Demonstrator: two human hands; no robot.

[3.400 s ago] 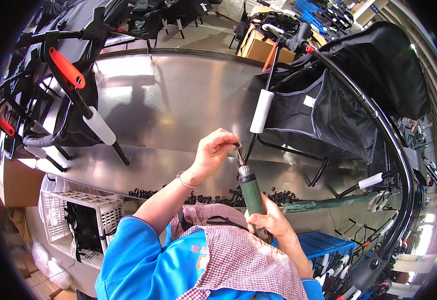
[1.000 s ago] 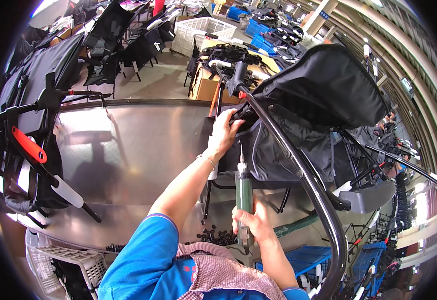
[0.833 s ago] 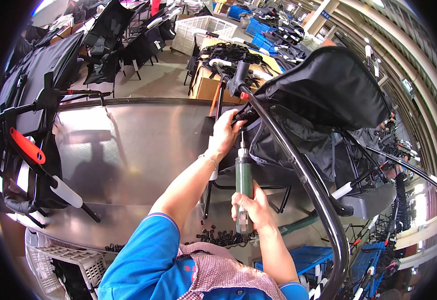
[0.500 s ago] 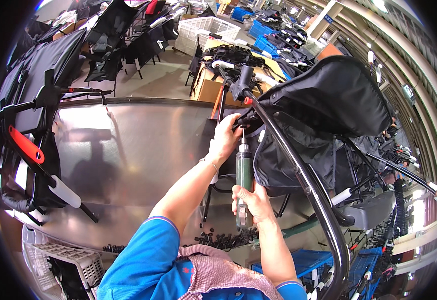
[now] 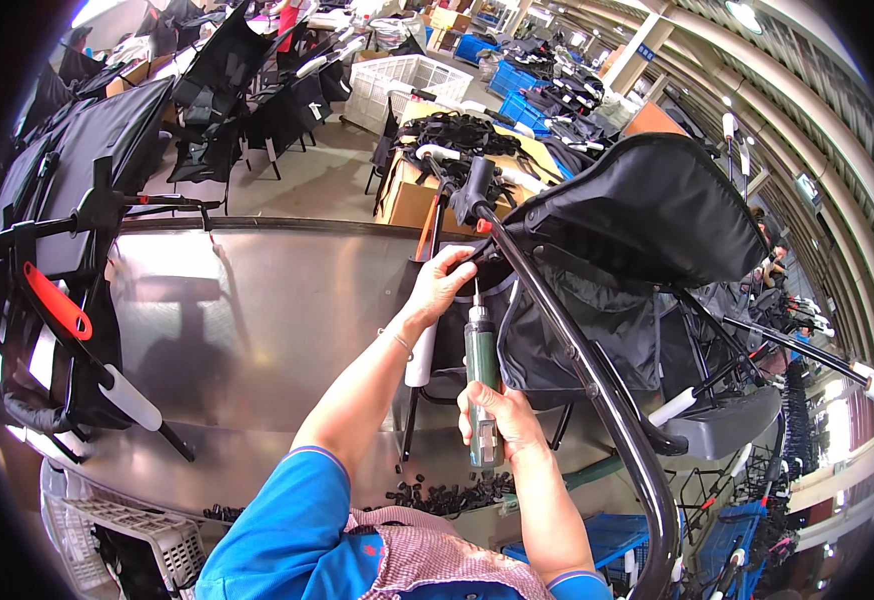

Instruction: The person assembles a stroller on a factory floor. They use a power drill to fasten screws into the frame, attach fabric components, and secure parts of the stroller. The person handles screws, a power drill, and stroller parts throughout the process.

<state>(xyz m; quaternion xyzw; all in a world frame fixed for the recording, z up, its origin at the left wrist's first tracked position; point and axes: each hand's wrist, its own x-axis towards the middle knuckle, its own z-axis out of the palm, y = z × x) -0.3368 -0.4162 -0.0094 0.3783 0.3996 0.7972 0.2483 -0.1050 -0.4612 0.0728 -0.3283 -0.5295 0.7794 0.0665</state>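
My right hand (image 5: 505, 415) is wrapped round a green power screwdriver (image 5: 482, 355), which stands nearly upright with its thin bit pointing away from me. Ahead of the bit, my left hand (image 5: 442, 285) pinches the edge of a black fabric piece (image 5: 492, 268) beside the frame. The bit tip is close to my left fingertips; whether it sits in a screw I cannot make out. This fabric belongs to a black tube frame (image 5: 577, 345) with a rounded black fabric hood (image 5: 647, 210) on my right. A black joint with a red button (image 5: 484, 226) tops the tube.
A metal worktable (image 5: 267, 350) spreads before me, small black caps (image 5: 452, 497) scattered along its near edge. Another black frame with a red lever (image 5: 57, 300) stands at left. A white plastic crate (image 5: 172, 535) is lower left, a carton (image 5: 412, 200) beyond the table.
The view has shifted slightly. My right hand and the screwdriver sit a little lower, and more of the bit shows below my left fingers. Both hands keep their hold.
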